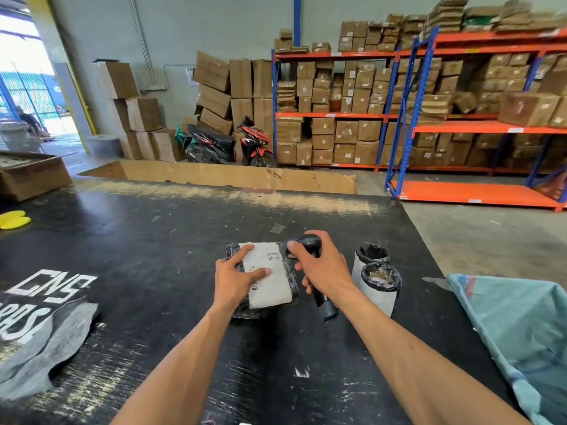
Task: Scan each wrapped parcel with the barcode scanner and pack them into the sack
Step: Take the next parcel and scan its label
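Observation:
A flat parcel in black wrap with a white shipping label (270, 271) lies on the black table (138, 240). My left hand (236, 277) holds it by its left side, thumb laid across the label. My right hand (322, 265) grips a black barcode scanner (310, 250), whose head sits just right of the label's barcodes while its handle (325, 305) pokes out below my palm. Two cylindrical parcels with black-wrapped tops (379, 285) stand right of the scanner. The light blue-green sack (515, 329) hangs open at the table's right edge.
A grey cloth (46, 342) lies on the table's left front, a yellow object (13, 219) at its far left edge. A big open cardboard box (221, 176) stands behind the table. Orange-and-blue racks full of cartons (429, 118) and a motorbike (230, 142) are beyond.

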The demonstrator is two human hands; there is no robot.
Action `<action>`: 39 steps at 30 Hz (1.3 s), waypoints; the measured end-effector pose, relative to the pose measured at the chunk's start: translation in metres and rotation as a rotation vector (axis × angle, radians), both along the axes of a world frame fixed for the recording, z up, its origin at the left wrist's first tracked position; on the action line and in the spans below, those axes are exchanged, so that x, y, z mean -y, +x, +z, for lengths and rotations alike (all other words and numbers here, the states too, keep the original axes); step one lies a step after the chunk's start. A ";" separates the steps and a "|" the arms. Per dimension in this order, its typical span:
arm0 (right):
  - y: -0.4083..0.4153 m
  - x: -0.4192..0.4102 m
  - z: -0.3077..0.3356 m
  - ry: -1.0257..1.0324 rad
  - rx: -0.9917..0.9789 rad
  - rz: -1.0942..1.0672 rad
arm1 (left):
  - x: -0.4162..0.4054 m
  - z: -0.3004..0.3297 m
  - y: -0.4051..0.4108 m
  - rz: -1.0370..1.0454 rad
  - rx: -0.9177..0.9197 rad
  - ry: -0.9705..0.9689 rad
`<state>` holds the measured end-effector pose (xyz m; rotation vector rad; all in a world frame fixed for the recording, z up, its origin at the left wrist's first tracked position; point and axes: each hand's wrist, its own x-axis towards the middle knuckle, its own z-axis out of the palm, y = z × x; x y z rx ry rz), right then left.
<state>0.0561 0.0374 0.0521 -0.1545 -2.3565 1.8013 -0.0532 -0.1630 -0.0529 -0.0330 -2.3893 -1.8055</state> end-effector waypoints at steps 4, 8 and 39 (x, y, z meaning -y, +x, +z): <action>0.003 -0.003 -0.001 -0.006 0.011 0.008 | -0.008 0.008 0.011 -0.034 -0.022 0.079; 0.005 -0.007 -0.005 0.006 0.011 0.004 | -0.016 0.008 0.015 -0.047 -0.043 0.129; 0.020 -0.006 -0.044 -0.053 0.103 -0.033 | -0.002 0.004 0.008 0.086 -0.077 0.113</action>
